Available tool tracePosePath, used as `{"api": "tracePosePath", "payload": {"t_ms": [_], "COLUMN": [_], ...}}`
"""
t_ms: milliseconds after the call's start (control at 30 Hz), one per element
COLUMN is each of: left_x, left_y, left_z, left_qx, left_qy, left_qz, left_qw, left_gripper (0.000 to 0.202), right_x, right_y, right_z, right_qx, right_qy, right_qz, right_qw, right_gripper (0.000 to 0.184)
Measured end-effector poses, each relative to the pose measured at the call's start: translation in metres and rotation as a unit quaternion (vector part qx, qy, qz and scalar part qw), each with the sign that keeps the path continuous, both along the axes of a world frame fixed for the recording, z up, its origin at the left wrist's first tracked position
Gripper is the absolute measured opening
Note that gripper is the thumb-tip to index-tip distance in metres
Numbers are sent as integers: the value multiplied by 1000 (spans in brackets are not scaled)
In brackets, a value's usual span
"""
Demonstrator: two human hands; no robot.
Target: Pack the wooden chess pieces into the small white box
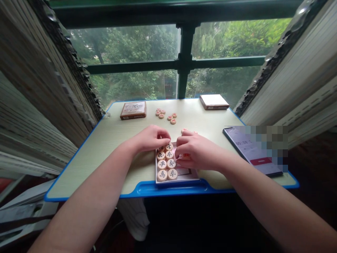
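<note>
A shallow white box [156,173] lies at the table's front edge. Two columns of wooden Chinese chess pieces [162,174] with black characters fill its left side. My left hand [152,137] is over the box's far left corner, fingers curled closed, fingertips against the far black pieces; whether they pinch one is hidden. Above the right half is my right hand [195,149], its fingers bent around a red-marked Chinese chess piece [186,155] that shows partly beneath them. Just beyond that hand, a red piece [184,131] and another are partly covered.
Several red pieces [170,118] lie loose on the pale folding table [105,154], farther back. A brown box [133,110] sits at the back left, a white-topped box [214,101] at the back right. On the right lies a phone [250,151] showing a timer. Curtains flank the window.
</note>
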State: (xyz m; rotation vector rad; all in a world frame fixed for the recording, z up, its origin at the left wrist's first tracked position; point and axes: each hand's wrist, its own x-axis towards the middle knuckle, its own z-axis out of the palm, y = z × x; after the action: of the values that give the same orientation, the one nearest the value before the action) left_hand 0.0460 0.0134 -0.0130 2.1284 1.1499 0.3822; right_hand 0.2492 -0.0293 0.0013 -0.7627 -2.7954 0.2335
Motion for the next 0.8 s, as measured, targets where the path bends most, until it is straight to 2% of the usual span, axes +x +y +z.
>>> {"api": "tracePosePath", "payload": {"t_ms": [267, 367, 467, 533, 600, 667, 800], "left_x": [1, 0, -1, -2, -1, 0, 5], "left_y": [-2, -1, 1, 3, 3, 2, 0], "left_z": [3, 2, 1, 0, -1, -3, -7], "left_qx": [7, 10, 34, 49, 42, 27, 41], "left_qy": [11, 7, -8, -14, -12, -8, 5], "left_qz": [-1, 3, 50, 82, 84, 69, 63], "left_qw": [1000, 1000, 998, 995, 996, 997, 997], "left_gripper": [28, 28, 30, 31, 32, 32, 35], "right_x": [-2, 3, 13, 23, 31, 36, 38], "right_y": [-4, 0, 9, 17, 24, 28, 31], "right_z": [0, 3, 7, 7, 4, 0, -5], "right_qx": [4, 13, 34, 26, -21, -55, -60], "right_qy": [-4, 7, 35, 18, -50, -103, -92], "right_qz": [2, -23, -135, -257, -352, -386, -364], "right_qw": [1000, 1000, 990, 966, 934, 915, 925], "right_gripper": [11, 13, 18, 20, 22, 24, 26]}}
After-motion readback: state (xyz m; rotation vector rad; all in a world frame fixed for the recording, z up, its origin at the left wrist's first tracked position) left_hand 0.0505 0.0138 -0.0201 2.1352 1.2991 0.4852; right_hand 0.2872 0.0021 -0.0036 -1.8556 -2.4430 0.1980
